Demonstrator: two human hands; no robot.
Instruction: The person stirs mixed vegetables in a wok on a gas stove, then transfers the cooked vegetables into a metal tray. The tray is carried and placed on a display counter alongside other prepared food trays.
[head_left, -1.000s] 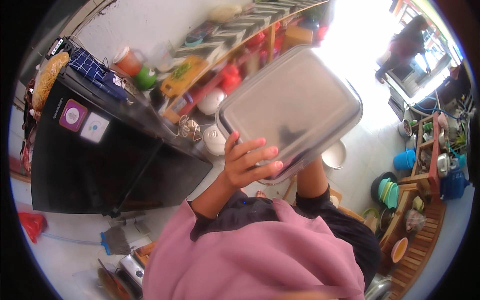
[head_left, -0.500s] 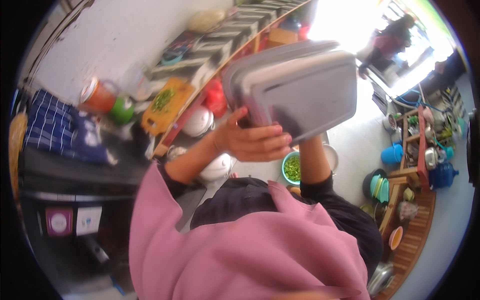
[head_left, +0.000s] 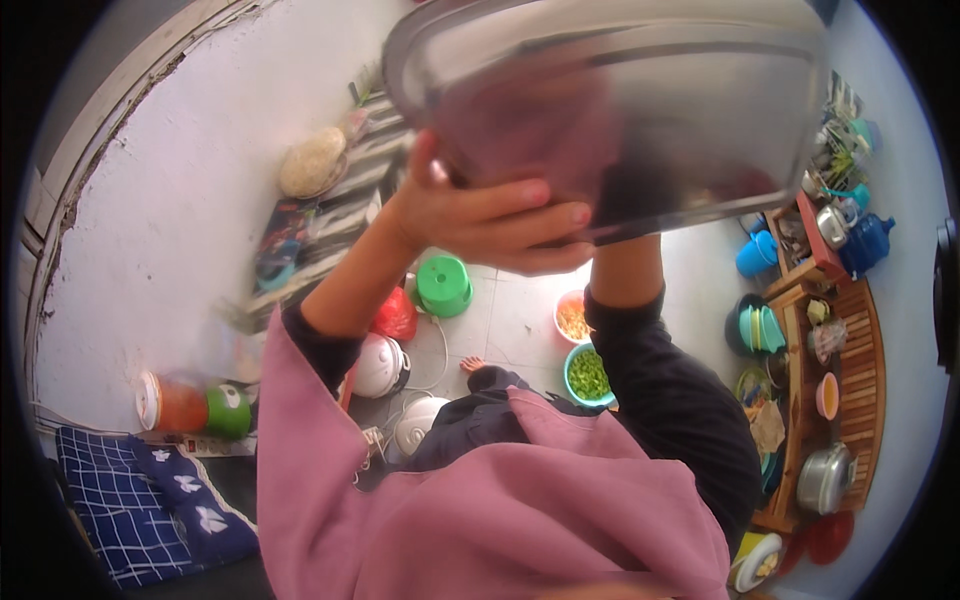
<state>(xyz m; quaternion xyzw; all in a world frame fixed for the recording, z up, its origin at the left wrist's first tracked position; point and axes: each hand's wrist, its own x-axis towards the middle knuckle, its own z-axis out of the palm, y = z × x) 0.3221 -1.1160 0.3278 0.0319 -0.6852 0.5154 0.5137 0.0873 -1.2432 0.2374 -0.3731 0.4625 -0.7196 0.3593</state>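
A shiny rectangular metal tray [head_left: 715,110] is held up in front of me, its smooth flat face turned my way and mirroring pink and black. My left hand [head_left: 495,220] grips its lower left corner, thumb at the side edge and fingers spread across the flat face. The right forearm [head_left: 628,272] rises behind the tray's lower edge, and the tray hides my right hand and its fingers. Below, on the floor, stand a turquoise bowl of chopped greens [head_left: 588,375] and a pink bowl of shredded orange food [head_left: 573,318].
A green stool [head_left: 444,286], a red bag [head_left: 394,315] and a white rice cooker [head_left: 378,366] with cords are on the floor left of the bowls. To the right runs a wooden slatted bench [head_left: 855,400] with a metal pot [head_left: 826,478]. A blue checked cloth [head_left: 115,505] lies far left.
The metal tray and both arms have risen and come nearer, filling the upper part of the view. My view has turned, bringing the green stool in and leaving the cutting board out.
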